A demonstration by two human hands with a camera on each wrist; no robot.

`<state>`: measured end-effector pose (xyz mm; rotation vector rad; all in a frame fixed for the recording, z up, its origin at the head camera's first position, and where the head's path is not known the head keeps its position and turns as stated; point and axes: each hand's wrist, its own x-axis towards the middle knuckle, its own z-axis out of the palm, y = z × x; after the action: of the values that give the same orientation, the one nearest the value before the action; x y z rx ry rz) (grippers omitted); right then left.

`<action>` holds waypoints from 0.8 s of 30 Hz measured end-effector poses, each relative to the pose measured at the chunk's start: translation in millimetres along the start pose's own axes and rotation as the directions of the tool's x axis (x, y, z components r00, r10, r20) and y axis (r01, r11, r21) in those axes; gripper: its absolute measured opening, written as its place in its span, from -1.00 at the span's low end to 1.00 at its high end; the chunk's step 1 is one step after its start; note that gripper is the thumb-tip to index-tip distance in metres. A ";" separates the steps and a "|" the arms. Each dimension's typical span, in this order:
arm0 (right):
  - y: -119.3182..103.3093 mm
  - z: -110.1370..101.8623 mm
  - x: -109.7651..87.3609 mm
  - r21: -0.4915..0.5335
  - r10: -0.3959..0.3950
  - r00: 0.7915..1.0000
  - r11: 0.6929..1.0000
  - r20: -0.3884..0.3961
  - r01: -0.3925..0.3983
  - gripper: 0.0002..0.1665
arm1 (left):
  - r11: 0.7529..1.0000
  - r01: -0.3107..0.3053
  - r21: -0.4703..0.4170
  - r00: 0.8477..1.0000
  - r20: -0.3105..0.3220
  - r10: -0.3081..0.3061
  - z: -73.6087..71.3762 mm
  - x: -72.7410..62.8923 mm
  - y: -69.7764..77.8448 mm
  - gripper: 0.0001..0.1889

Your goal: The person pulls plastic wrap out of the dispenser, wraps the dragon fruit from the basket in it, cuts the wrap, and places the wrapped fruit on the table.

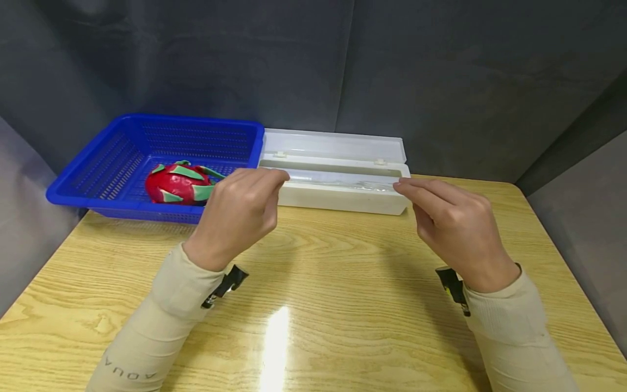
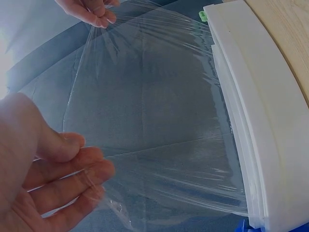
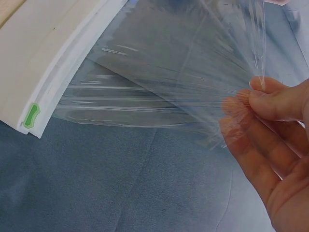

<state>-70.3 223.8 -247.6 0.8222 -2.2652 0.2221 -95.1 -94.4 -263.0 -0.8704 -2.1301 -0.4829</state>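
Clear plastic wrap (image 2: 145, 96) stretches from a long white wrap dispenser box (image 1: 338, 198) toward me. My left hand (image 1: 240, 212) pinches one corner of the film between thumb and fingers, as the left wrist view shows. At the other corner, my right hand (image 1: 453, 223) pinches the film, which bunches in creases at the fingertips (image 3: 258, 92). Both hands are raised in front of the box, apart from each other. The box's lid (image 1: 333, 144) stands open at the back, and a roll (image 1: 338, 177) lies inside.
Left of the box stands a blue plastic basket (image 1: 117, 207) with a red dragon fruit (image 1: 178, 184) in it, partly behind my left hand. Everything rests on a wooden table (image 1: 318, 305). A dark curtain (image 1: 441, 81) hangs behind. A green piece (image 3: 31, 116) sits at the box's end.
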 end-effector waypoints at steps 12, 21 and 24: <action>-0.3 -3.0 0.3 -0.012 -0.010 1.000 1.000 0.011 0.011 -0.67 | 1.000 0.003 -0.008 1.000 -0.006 -0.003 -0.1 0.9 0.6 -0.79; -4.2 0.4 1.8 0.054 0.013 0.995 0.999 -0.103 -0.008 -0.57 | 1.000 -0.002 0.003 1.000 -0.009 0.002 -1.2 0.9 0.9 -0.78; -4.7 -0.5 2.2 0.050 0.011 0.995 0.999 -0.101 -0.006 -0.57 | 1.000 0.000 0.004 1.000 -0.010 0.000 -1.5 0.8 1.0 -0.78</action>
<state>-68.3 219.2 -246.1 0.8090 -2.1758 0.3180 -94.0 -94.3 -261.4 -0.8640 -2.1214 -0.4816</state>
